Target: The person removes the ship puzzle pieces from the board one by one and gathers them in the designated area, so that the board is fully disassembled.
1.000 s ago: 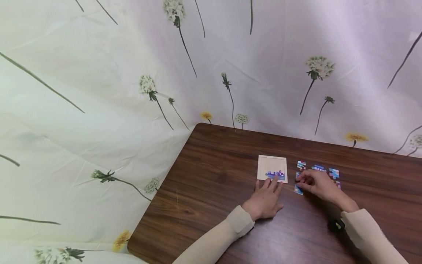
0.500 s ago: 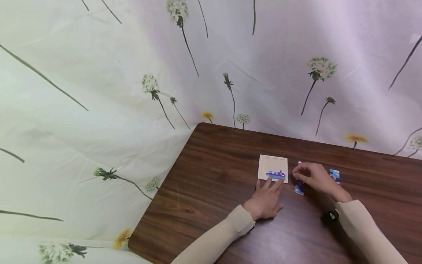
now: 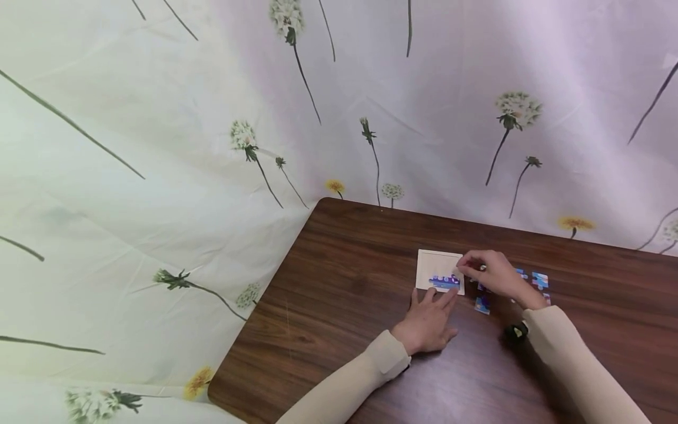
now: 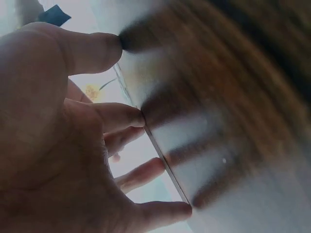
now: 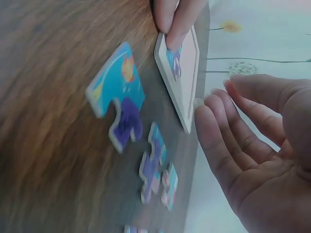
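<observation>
In the head view, my left hand [image 3: 425, 324] rests with fingers spread, fingertips at the near edge of a white puzzle tray [image 3: 425, 265]. Joined purple and blue puzzle pieces [image 3: 444, 281] lie along the tray's near side. My right hand [image 3: 495, 272] hovers at the tray's right edge, its fingers bent toward the thumb. No piece shows between those fingers in the right wrist view. A blue corner puzzle piece [image 5: 115, 80] with an orange fish and a purple puzzle piece [image 5: 149, 172] lie below this hand. In the left wrist view, the left fingers [image 4: 150, 216] are extended.
Further loose puzzle pieces lie to the right, among them a blue one [image 3: 540, 280]; the right hand partly covers this group. The dark wooden table [image 3: 328, 294] meets a flower-printed cloth backdrop [image 3: 439, 118] at its far and left edges.
My right hand has moved left from above the loose pieces to the tray's right edge. The left hand stays at the tray's near edge.
</observation>
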Tool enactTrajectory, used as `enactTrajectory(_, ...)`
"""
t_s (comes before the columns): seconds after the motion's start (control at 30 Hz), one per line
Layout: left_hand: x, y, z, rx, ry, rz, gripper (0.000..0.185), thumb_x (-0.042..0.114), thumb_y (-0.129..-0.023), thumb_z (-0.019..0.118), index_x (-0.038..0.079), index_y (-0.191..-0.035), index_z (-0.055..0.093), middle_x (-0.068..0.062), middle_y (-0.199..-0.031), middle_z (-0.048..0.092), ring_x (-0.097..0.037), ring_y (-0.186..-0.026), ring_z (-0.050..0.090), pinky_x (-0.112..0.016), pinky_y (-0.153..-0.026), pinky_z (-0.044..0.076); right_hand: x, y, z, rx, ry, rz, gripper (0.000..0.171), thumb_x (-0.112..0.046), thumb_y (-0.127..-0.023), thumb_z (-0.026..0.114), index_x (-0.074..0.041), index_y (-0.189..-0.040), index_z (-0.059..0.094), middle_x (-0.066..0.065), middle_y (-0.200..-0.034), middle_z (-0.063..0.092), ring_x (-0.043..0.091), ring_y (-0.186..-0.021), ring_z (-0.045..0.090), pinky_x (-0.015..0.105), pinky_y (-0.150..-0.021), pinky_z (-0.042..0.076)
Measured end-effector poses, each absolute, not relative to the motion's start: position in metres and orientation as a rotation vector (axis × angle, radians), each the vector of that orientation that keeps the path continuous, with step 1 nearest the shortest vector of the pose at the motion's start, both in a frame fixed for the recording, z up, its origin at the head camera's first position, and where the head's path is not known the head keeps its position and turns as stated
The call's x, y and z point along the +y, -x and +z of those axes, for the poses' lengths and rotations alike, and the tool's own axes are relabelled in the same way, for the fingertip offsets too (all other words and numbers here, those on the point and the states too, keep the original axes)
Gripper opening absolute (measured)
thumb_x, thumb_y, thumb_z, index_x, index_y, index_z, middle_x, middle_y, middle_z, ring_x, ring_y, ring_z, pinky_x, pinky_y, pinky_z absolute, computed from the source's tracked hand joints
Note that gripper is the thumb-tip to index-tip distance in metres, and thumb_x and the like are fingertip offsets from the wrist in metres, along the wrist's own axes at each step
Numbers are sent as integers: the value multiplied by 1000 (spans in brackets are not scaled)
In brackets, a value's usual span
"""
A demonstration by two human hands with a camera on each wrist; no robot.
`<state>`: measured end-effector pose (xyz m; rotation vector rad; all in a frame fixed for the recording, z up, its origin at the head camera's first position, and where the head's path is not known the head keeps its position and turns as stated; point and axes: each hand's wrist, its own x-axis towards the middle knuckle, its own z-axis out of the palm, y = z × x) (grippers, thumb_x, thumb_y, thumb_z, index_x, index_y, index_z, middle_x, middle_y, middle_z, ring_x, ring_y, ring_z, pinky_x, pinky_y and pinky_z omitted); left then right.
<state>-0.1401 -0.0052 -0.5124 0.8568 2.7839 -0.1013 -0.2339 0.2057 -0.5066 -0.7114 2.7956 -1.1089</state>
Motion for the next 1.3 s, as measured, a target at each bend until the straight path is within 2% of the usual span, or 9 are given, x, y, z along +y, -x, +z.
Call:
enactTrajectory(0.13,-6,142,-513,2764,-864,-82,71,56,-106,46,24,-167,26,18,-176,12,-20,-157,29,-60,-123,35,198,244,-508,2766,720,-1105,11,-11,-100,69,-9,-105,79,8,-103,78,23,-97,69,50,-92,56)
enactTrajectory(0.2,-6,142,-514,2760,-870,-92,72,57,-107,46,25,-167,25,17,-176,12,-20,-157,30,-59,-123,36,194,249,-510,2745,733,-1094,13,-10,-101,68,-9,-107,79,10,-108,78,26,-102,68,54,-95,54)
enactTrajectory(0.3,-6,142,-514,2764,-877,-109,72,58,-106,45,25,-167,25,17,-176,13,-19,-156,31,-58,-122,37,189,255,-513,2708,756,-1086,15,-9,-101,67,-8,-110,79,11,-110,78,24,-101,68,45,-90,56)
enactTrajectory(0.43,-6,142,-515,2770,-885,-113,72,58,-106,46,25,-167,26,17,-175,15,-18,-155,31,-58,-121,38,185,260,-519,2648,800,-1093,16,-5,-100,66,-6,-109,79,11,-107,79,15,-88,68,27,-76,54)
enactTrajectory(0.5,-6,142,-516,2771,-890,-107,73,58,-106,47,25,-167,26,17,-175,15,-17,-155,31,-59,-121,38,183,261,-522,2622,812,-1104,16,-3,-100,65,-5,-108,79,11,-104,79,12,-83,66,23,-72,53)
enactTrajectory(0.73,-5,143,-515,2772,-905,-121,73,58,-106,46,24,-167,26,16,-175,16,-18,-155,31,-60,-120,39,180,262,-522,2582,829,-1103,17,-1,-99,64,-4,-110,78,12,-106,79,14,-87,68,22,-76,55)
enactTrajectory(1.07,-5,145,-514,2755,-898,-108,72,57,-106,46,24,-167,26,16,-176,14,-19,-157,29,-60,-121,37,177,262,-519,2545,825,-1111,18,-1,-101,63,-3,-111,78,13,-106,79,17,-89,71,22,-75,56)
enactTrajectory(1.3,-4,145,-516,2761,-900,-124,72,59,-106,46,24,-166,27,17,-175,17,-18,-155,30,-59,-121,38,176,262,-522,2545,890,-1073,20,-3,-102,62,-8,-108,80,10,-109,79,15,-95,70,24,-79,55)
